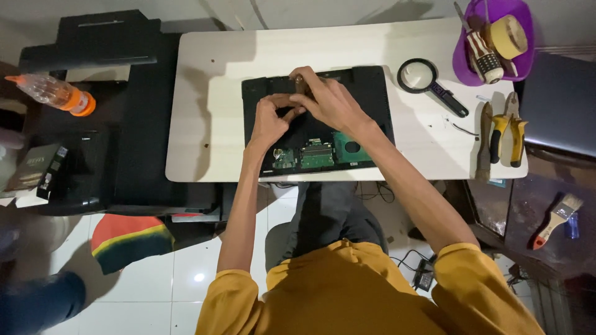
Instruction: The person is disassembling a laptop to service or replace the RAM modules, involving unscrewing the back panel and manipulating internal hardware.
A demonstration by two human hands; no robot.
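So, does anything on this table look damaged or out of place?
The laptop lies upside down with its bottom cover off, so green circuit boards show. Both hands, left and right, work on it. Pliers reach the table's right edge.

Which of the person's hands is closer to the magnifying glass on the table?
The right hand. It rests on the opened laptop, toward the side where the magnifying glass lies. The left hand is further off, on the far side of the right hand.
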